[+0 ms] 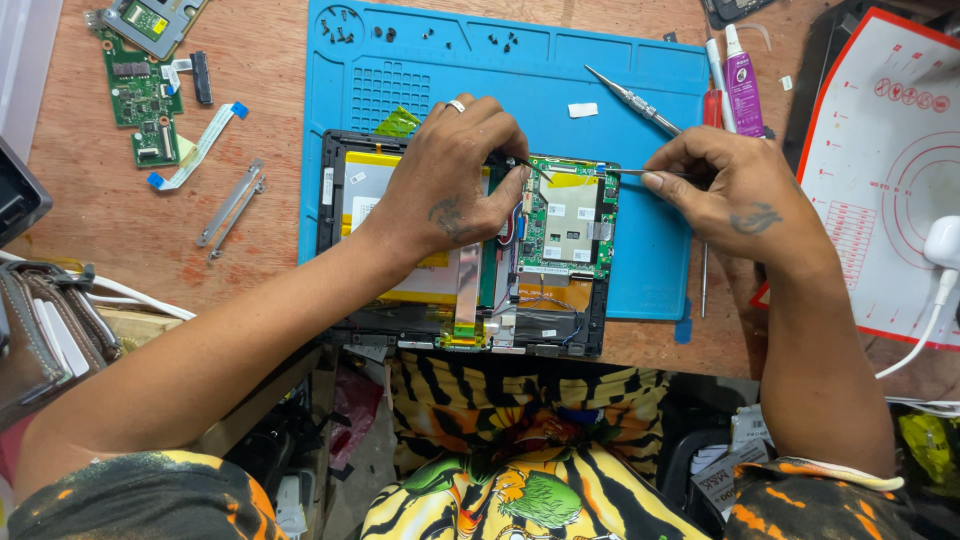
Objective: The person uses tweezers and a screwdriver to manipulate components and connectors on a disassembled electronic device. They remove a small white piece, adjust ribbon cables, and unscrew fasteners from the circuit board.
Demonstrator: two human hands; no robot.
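Note:
An opened tablet point(560, 335) lies back-up on a blue silicone work mat point(640, 110), showing a yellow-taped battery point(370, 175) and a green circuit board point(570, 225). My left hand point(455, 175), with a ring on one finger, rests on the battery and pinches a thin black wire at the board's top left corner. My right hand point(725, 185) holds a slim metal tool point(625, 171) pointing left, its tip at the board's upper edge.
A screwdriver point(630, 100), a purple glue tube point(742, 85) and small screws point(505, 42) lie on the mat. Loose green boards point(140, 95), a ribbon cable point(200, 145) and metal brackets point(230, 205) sit left. A red-edged white mat point(880, 170) and a white charger point(943, 245) are right.

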